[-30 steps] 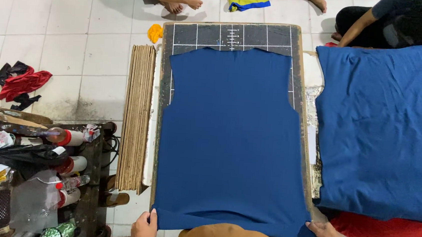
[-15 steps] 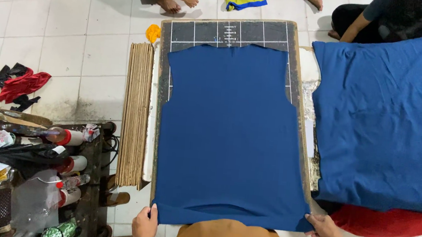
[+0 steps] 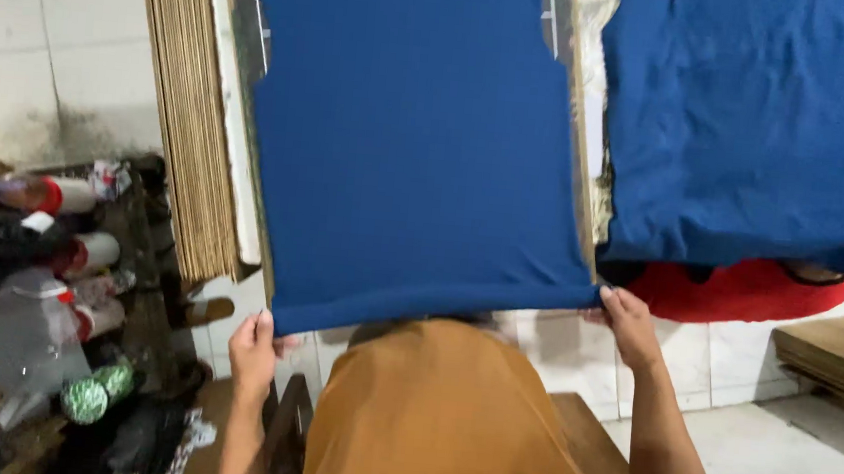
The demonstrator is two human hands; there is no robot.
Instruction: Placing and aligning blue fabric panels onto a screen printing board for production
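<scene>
A blue cloth panel [image 3: 415,136] lies spread flat over a long board [image 3: 234,142], its near hem hanging just off the board's end toward me. My left hand [image 3: 254,354] pinches the hem's left corner, fingers closed on the fabric. My right hand [image 3: 626,323] grips the right corner, fingers curled shut around the edge. Just beyond my left fingers, a stack of thin wooden slats [image 3: 185,118] runs beside the board. Past my right fingers lies a pile of more blue cloth [image 3: 762,123] on something red [image 3: 739,292]. Below and left of my left hand sits a cluttered shelf of bottles [image 3: 59,259]. I judge that uneven pulling could skew or wrinkle the panel, or a light pinch could let a corner slip.
</scene>
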